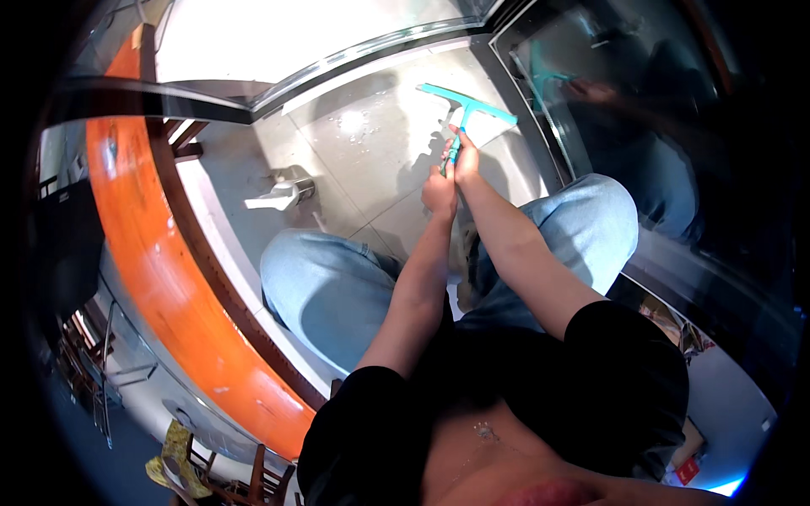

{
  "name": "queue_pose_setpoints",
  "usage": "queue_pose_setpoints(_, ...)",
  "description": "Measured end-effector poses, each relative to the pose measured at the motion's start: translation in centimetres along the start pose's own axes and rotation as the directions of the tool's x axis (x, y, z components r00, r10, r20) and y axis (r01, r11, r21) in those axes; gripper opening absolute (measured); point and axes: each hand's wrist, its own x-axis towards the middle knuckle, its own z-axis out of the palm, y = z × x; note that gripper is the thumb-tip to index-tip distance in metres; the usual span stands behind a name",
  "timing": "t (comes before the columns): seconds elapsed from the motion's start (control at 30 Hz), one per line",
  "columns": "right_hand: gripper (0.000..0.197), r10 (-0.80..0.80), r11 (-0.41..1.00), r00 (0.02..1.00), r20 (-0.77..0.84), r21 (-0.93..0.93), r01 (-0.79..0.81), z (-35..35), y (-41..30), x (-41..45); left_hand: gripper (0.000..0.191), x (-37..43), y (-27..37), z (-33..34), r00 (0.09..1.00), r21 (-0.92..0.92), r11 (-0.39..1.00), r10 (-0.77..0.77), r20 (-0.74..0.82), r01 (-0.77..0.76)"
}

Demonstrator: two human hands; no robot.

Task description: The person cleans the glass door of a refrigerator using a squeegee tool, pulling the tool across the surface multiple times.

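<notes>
A turquoise squeegee (469,105) points away from me, its wide blade slanting down to the right. My left hand (439,191) grips the lower end of its handle. Just above it, my right hand (467,159) is wrapped around the same handle. Beneath the squeegee are light floor tiles (329,152), with wet drops scattered left of the blade. I cannot tell whether the blade touches a surface. To the right, a dark glass panel (607,114) reflects the squeegee and my knees. A spray bottle with a white trigger head (286,196) stands on the floor at left.
A long orange wooden bench or tabletop (158,234) curves along my left. Dark-framed glass (373,47) borders the far side. My bent knees in jeans flank my arms. Wooden chairs (256,474) and a yellow cloth (177,455) appear at the lower left.
</notes>
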Motion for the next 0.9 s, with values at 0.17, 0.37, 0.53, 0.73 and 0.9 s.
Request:
queue_pose_setpoints(0.17,0.049,0.189,0.977,0.978,0.087,-0.113,-0.179,3.9,1.5,-2.2,0.026,-0.7,0.3,-3.9,0.965,-0.098,0.993,0.042,-0.258,-0.069)
queue_pose_setpoints(0.37,0.054,0.374,0.926,0.893,0.249,-0.148,-0.346,8.7,-1.6,-8.3,0.021,-4.7,2.8,-10.1,0.929,-0.254,0.954,0.059,-0.366,-0.161)
queue_pose_setpoints(0.53,0.030,0.414,0.800,0.891,0.188,-0.542,-0.258,12.8,-5.7,-16.1,0.021,-10.9,7.3,-17.3,0.948,-0.319,0.939,0.025,-0.316,-0.131)
queue_pose_setpoints(0.73,0.021,0.350,0.799,0.932,0.091,-0.549,-0.246,20.7,-12.5,-27.4,0.023,-18.0,10.9,-26.6,0.917,-0.292,0.915,0.161,-0.364,-0.276)
queue_pose_setpoints(0.9,0.025,0.254,0.687,0.967,0.023,-0.708,-0.164,23.3,-18.0,-34.2,0.011,-23.5,13.5,-34.7,0.945,-0.396,0.875,0.176,-0.277,-0.279)
